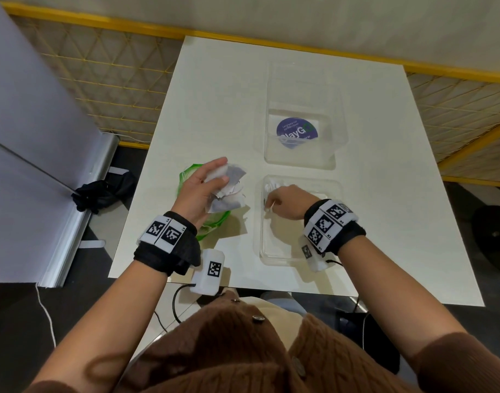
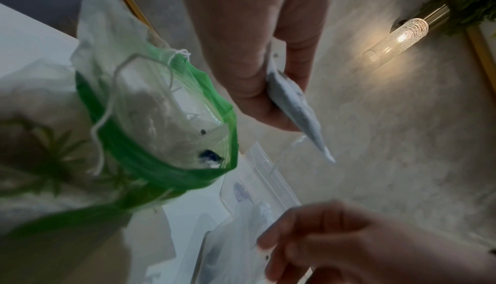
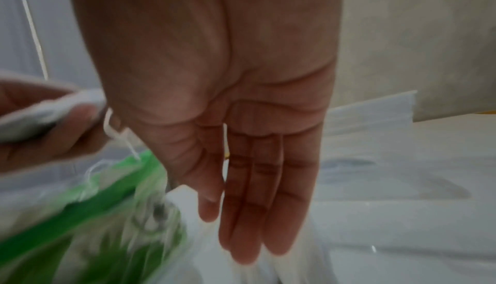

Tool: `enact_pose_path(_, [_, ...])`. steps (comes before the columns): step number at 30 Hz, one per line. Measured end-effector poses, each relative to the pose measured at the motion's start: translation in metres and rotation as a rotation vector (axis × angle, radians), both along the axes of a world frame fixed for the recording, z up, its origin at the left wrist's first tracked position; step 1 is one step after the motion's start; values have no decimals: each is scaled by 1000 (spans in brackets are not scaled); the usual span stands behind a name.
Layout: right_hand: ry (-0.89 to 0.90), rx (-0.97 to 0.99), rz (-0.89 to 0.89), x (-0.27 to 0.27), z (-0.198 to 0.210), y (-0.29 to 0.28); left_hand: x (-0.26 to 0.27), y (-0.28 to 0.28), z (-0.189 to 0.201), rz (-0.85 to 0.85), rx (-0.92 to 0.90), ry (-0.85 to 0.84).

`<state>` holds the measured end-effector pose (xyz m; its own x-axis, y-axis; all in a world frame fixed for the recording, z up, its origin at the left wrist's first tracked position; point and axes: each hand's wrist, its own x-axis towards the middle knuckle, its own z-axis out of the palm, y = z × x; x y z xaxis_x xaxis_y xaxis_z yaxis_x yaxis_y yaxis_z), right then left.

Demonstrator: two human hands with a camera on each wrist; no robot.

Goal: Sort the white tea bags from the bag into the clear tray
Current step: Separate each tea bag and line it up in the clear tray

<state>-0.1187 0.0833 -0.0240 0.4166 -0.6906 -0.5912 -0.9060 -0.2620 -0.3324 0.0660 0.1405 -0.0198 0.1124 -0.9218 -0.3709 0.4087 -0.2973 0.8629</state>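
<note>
A person sits at a white table [image 1: 214, 80]. The left hand [image 1: 199, 188] is lifted above a clear bag with a green top [image 1: 214, 222]. This hand's fingers [image 1: 214, 165] and thumb are curled round a bunch of white tea bags [image 1: 229, 191]. The tea bags are thin and white, with dark tea showing through. In the left wrist view, one tea bag [image 2: 292, 102] sticks out between the thumb and the fingers. The bag with the green top [image 2: 166, 140] sits on the table just below, with its mouth open. White strings lie in it and hang over its edge.

The right hand [image 1: 288, 202] is over the near clear tray [image 1: 271, 256]. This tray is just to the right of the bag. In the right wrist view, the right hand's fingers [image 3: 255, 203] are straight and close together, pointing down. The pictures do not show them holding anything. Something white [image 1: 272, 184] lies in the far left corner of the near tray, touching the fingertips. It is too blurry to tell what it is.

A second clear tray [image 1: 299, 163] sits farther back on the table. It has a round blue sticker [image 1: 297, 131] in it. Both wrists wear black bands with black-and-white square tags.
</note>
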Motion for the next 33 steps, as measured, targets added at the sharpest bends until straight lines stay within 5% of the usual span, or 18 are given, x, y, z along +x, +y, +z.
enact_pose_path(5, [-308, -186, -237, -2, 34, -12, 1, 2, 1, -40, 8, 20])
enact_pose_path(8, [-522, -213, -283, 6, 50, -11, -4, 5, 6, -149, -13, -107])
enact_pose_path(15, [-652, 79, -197, 17, 52, -2, -8, 7, 6, -449, -96, -293])
enact_pose_path(33, [-985, -20, -324, 6, 76, 5, -3, 14, 1, -316, -48, -27])
